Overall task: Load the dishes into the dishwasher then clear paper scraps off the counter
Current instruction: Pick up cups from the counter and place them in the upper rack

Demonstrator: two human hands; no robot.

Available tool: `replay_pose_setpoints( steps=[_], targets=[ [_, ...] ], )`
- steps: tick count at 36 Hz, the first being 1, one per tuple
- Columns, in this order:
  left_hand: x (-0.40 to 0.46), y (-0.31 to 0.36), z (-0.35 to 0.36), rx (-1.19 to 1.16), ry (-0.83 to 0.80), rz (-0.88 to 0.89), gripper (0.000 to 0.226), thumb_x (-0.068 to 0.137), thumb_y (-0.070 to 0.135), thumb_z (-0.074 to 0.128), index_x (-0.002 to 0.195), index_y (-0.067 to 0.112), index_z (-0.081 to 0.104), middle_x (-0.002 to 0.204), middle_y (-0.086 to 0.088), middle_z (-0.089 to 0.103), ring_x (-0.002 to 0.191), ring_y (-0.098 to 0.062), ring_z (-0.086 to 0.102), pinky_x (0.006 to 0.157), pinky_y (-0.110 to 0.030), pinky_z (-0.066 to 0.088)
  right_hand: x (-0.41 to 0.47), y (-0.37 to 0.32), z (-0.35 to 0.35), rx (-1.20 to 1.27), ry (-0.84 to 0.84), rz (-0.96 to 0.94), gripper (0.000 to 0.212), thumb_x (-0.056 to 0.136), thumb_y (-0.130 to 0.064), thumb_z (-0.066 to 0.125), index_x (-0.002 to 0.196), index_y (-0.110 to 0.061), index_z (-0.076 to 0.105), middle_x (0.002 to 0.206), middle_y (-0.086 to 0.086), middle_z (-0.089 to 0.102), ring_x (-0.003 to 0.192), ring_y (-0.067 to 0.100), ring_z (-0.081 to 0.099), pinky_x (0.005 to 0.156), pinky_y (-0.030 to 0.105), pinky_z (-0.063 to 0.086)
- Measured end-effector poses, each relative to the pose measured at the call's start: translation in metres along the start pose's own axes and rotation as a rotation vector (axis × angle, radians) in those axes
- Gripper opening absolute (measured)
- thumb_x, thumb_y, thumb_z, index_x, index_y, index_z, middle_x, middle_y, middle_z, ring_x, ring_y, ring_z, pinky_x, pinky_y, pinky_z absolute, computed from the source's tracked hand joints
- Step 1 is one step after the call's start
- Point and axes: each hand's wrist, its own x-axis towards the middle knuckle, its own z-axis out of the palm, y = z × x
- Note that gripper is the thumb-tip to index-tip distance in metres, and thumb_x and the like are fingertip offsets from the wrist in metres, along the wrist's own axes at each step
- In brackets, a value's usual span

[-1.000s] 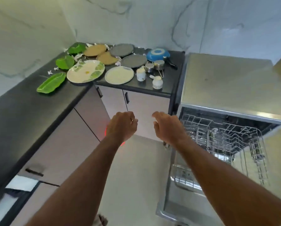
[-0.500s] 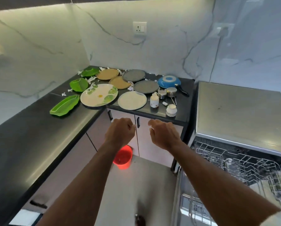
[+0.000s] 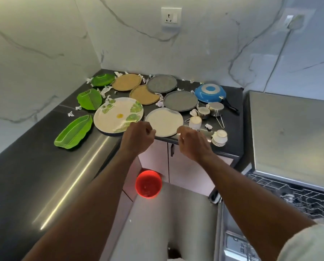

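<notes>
Blue pan (image 3: 210, 92), red bucket (image 3: 148, 184)

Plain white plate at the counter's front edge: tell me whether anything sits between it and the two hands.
Nothing visible does. The plain white plate lies at the counter edge, with the left hand and right hand just short of its near rim, both holding nothing.

Plates (image 3: 164, 121) on counter (image 3: 25, 178), dishwasher (image 3: 291, 140) to the right
</notes>
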Motion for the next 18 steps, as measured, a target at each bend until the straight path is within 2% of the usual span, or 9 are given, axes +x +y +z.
replay_pose_setpoints(
  steps=[3, 6, 8, 12, 15, 18],
  targets=[
    [0.025, -0.015, 0.008, -0.011, -0.005, -0.016, 0.018, 0.089, 0.021, 0.067, 0.092, 0.007, 0.079, 0.086, -0.010, 0.077, 0.068, -0.020, 0.062, 0.066, -0.026, 0.039, 0.018, 0.004, 0.009, -0.004, 0.001, 0.013, 0.012, 0.094, -0.018, 0.055, 0.105, -0.017, 0.061, 0.089, 0.007, 0.070, 0.073, 0.024, 0.068, 0.062, 0.041, 0.058],
    [0.054, -0.027, 0.020, -0.011, -0.006, 0.014, 0.019, 0.090, 0.021, 0.068, 0.092, 0.006, 0.079, 0.085, -0.011, 0.077, 0.062, -0.012, 0.052, 0.064, -0.025, 0.038, 0.040, 0.012, 0.018, -0.022, 0.009, 0.062, 0.013, 0.094, -0.019, 0.052, 0.103, -0.018, 0.061, 0.085, 0.005, 0.069, 0.071, 0.023, 0.067, 0.060, 0.036, 0.054],
    [0.075, -0.035, 0.027, -0.027, -0.016, 0.027, 0.018, 0.090, 0.021, 0.068, 0.093, 0.006, 0.079, 0.084, -0.010, 0.077, 0.061, -0.012, 0.055, 0.062, -0.024, 0.038, 0.055, 0.019, 0.025, -0.037, -0.006, 0.099, 0.012, 0.094, -0.020, 0.051, 0.101, -0.019, 0.061, 0.085, 0.005, 0.070, 0.072, 0.025, 0.066, 0.061, 0.035, 0.052],
    [0.115, -0.053, 0.044, -0.054, -0.057, 0.051, 0.017, 0.087, 0.023, 0.068, 0.088, 0.009, 0.079, 0.080, -0.009, 0.076, 0.069, -0.024, 0.068, 0.063, -0.027, 0.046, 0.081, 0.033, 0.040, -0.028, -0.028, 0.195, 0.016, 0.092, -0.023, 0.052, 0.104, -0.020, 0.062, 0.095, 0.005, 0.071, 0.082, 0.029, 0.067, 0.069, 0.041, 0.055],
    [0.146, -0.063, 0.056, -0.098, -0.090, 0.063, 0.016, 0.086, 0.021, 0.069, 0.085, 0.008, 0.078, 0.078, -0.008, 0.075, 0.069, -0.025, 0.068, 0.062, -0.026, 0.043, 0.100, 0.039, 0.048, -0.030, -0.013, 0.255, 0.017, 0.093, -0.023, 0.053, 0.108, -0.021, 0.062, 0.100, 0.004, 0.071, 0.087, 0.029, 0.068, 0.072, 0.045, 0.057],
    [0.171, -0.072, 0.078, -0.121, -0.170, 0.096, 0.016, 0.083, 0.022, 0.068, 0.081, 0.009, 0.077, 0.076, -0.008, 0.074, 0.070, -0.027, 0.068, 0.064, -0.031, 0.050, 0.110, 0.041, 0.052, -0.026, 0.021, 0.315, 0.023, 0.093, -0.020, 0.056, 0.114, -0.020, 0.064, 0.102, 0.006, 0.072, 0.090, 0.029, 0.068, 0.077, 0.045, 0.057]
  ],
)
